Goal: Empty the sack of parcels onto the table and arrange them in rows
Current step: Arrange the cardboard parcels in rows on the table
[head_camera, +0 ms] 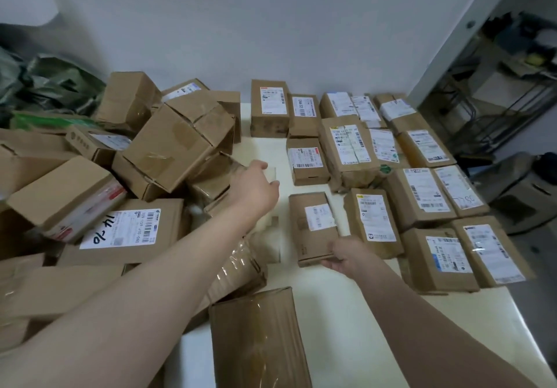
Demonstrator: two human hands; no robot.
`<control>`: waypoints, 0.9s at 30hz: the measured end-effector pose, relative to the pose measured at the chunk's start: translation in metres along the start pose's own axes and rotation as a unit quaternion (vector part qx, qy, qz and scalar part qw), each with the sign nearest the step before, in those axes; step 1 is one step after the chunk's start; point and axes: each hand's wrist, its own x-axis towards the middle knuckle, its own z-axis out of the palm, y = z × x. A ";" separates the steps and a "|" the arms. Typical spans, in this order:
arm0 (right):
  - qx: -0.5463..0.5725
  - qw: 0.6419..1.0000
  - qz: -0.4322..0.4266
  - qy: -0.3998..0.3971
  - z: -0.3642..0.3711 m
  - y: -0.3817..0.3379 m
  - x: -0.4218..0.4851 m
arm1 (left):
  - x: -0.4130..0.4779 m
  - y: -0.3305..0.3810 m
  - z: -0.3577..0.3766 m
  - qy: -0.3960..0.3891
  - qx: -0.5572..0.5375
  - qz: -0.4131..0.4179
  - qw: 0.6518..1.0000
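Hands: your right hand (340, 256) grips a small brown cardboard parcel (313, 225); left hand (256, 185), hold unclear.
Done: rows of labelled parcels (419, 194).
Remaining: jumbled brown-box heap (177, 143).

A plain white wall (271, 26) stands behind the cream desk (346, 312), evenly lit. To the right, past a slanting white panel (458, 35), a dark metal rack (497, 110) holds clutter in dimmer light. Below it lies grey floor (539, 270) with a grey box (518, 188).

Soft even indoor light; slight blur, edges bowed.
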 end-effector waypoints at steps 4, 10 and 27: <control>-0.217 0.963 0.036 0.154 0.012 -0.013 -0.005 | -0.001 0.002 -0.018 0.200 0.058 0.056 0.976; -0.224 0.946 -0.224 0.070 0.058 -0.096 -0.037 | 0.035 -0.015 -0.066 0.339 0.150 0.098 0.924; 0.161 0.953 -0.208 -0.149 0.133 -0.216 -0.069 | 0.072 -0.062 -0.142 0.276 -0.259 -0.229 0.897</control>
